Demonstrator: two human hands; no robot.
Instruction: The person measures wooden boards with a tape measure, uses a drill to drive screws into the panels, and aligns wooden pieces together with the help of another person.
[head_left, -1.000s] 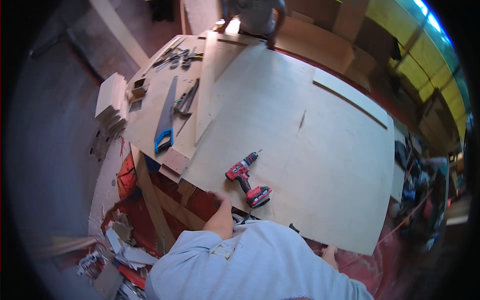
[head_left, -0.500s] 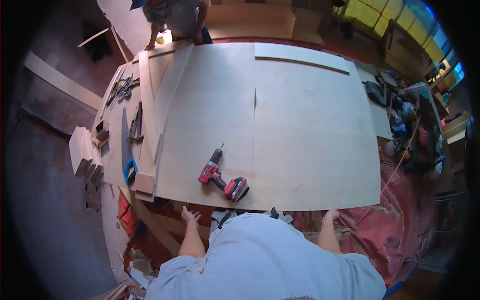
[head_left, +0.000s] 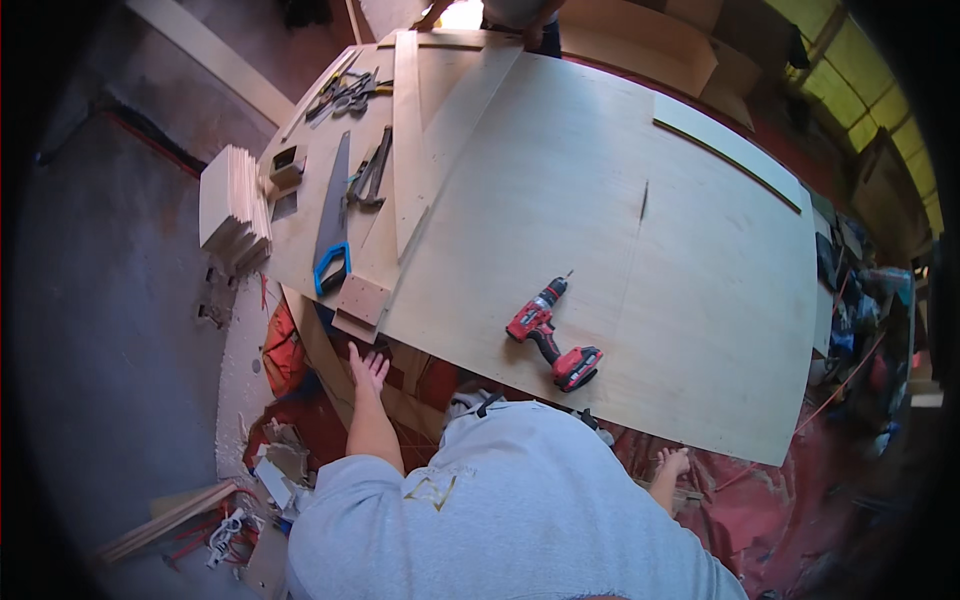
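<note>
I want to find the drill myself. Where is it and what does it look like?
Look at the big pale plywood sheet on the workbench. Near its closest edge, just ahead of the person, lies the drill. It is the only red and black thing on the sheet.

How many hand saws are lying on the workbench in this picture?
1. The hand saw, with a blue handle, lies on the left part of the workbench, beside the large plywood sheet, its blade pointing away from the person. Others may be hidden among the far tools.
</note>
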